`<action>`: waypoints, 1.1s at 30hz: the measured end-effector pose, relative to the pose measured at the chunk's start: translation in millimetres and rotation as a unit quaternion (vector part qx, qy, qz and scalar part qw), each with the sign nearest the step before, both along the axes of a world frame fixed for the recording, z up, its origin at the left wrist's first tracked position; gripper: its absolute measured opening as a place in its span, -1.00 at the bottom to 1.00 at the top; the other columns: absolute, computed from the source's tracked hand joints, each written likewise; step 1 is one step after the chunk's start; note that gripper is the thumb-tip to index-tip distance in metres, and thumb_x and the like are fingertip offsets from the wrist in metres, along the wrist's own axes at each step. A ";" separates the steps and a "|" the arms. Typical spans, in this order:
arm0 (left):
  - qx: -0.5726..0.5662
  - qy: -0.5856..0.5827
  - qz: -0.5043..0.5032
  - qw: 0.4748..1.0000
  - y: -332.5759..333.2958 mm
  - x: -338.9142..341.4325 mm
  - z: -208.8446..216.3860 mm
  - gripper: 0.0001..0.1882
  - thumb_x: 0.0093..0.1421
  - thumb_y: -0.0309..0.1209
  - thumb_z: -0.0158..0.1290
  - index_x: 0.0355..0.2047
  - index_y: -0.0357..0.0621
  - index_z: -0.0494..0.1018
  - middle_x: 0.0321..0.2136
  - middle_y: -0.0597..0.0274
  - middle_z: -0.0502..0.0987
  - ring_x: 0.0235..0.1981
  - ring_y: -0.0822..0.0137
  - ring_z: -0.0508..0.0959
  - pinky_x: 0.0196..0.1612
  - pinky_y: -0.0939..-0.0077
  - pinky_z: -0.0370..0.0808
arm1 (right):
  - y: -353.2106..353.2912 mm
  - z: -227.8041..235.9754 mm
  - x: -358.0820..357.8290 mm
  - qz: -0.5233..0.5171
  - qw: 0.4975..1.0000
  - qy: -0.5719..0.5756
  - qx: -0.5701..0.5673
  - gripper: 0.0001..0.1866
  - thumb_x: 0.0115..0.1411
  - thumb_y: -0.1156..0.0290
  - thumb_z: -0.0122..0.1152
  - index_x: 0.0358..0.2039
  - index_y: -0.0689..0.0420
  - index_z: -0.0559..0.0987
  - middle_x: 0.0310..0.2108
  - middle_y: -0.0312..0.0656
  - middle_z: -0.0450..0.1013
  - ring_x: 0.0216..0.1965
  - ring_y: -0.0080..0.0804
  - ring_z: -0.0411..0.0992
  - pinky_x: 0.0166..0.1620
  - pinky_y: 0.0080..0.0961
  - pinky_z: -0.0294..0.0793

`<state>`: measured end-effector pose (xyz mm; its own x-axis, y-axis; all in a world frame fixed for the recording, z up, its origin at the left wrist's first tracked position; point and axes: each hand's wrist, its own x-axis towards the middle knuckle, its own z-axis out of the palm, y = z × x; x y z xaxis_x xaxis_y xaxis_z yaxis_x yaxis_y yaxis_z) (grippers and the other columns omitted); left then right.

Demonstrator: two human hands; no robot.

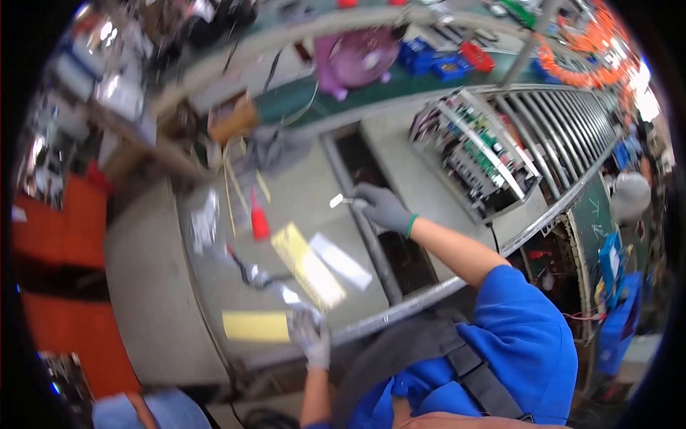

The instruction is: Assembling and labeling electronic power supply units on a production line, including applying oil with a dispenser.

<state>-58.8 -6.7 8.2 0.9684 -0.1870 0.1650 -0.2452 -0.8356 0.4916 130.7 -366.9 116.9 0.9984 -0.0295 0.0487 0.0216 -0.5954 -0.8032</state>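
Right of the red bottle (259,224), the right hand (384,207) pinches a white bit (336,201), likely light; hold its end. Left hand (313,342) grip: can't tell.

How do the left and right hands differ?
The left hand is gloved in pale grey, the right hand in darker grey with a green cuff. The left hand is close to the body beside a yellow sheet; the right hand is farther out, holding a small white piece. Both are gloved.
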 end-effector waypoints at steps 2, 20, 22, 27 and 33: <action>0.014 -0.032 0.042 0.999 -13.7 -4.5 20.7 -0.46 0.11 -0.35 0.21 0.09 -0.32 0.39 0.21 -0.23 0.32 0.27 -0.22 0.27 0.36 -0.12 0.12 | -72.5 43.1 58.4 -0.103 0.994 -0.032 -0.033 -0.73 0.28 0.17 0.10 -0.17 0.07 0.54 -0.28 0.06 0.56 -0.22 0.13 0.54 -0.13 -0.04 0.49; -0.006 0.019 0.183 0.983 -71.0 27.9 71.1 -0.44 0.10 -0.45 0.15 0.12 -0.42 0.36 0.32 -0.31 0.16 0.31 -0.23 0.23 0.35 0.00 0.19 | -230.3 149.0 156.0 -0.254 0.954 -0.152 0.037 -0.78 0.25 0.30 0.19 -0.15 0.12 0.53 -0.37 -0.15 0.54 -0.35 -0.38 0.49 -0.20 -0.40 0.46; -0.022 0.010 0.181 0.983 -72.5 27.4 67.7 -0.44 0.10 -0.44 0.15 0.11 -0.41 0.37 0.32 -0.30 0.16 0.31 -0.23 0.23 0.35 -0.01 0.19 | -230.6 154.3 150.4 -0.241 0.957 -0.157 0.020 -0.78 0.25 0.31 0.19 -0.14 0.12 0.53 -0.36 -0.15 0.55 -0.33 -0.36 0.50 -0.19 -0.39 0.47; 0.027 0.002 0.182 0.983 -81.0 17.5 75.2 -0.45 0.11 -0.41 0.15 0.12 -0.37 0.37 0.31 -0.30 0.17 0.30 -0.23 0.24 0.35 -0.05 0.18 | -236.7 157.5 141.8 -0.250 0.957 -0.146 0.009 -0.78 0.25 0.31 0.19 -0.14 0.12 0.53 -0.37 -0.14 0.54 -0.33 -0.33 0.51 -0.18 -0.37 0.48; 0.073 0.007 0.179 0.981 -77.9 -0.5 68.5 -0.42 0.07 -0.39 0.17 0.12 -0.31 0.39 0.29 -0.33 0.20 0.30 -0.25 0.24 0.32 -0.10 0.19 | -239.9 152.3 140.9 -0.237 0.963 -0.129 0.012 -0.77 0.24 0.29 0.20 -0.14 0.11 0.53 -0.32 -0.13 0.57 -0.29 -0.27 0.55 -0.16 -0.35 0.49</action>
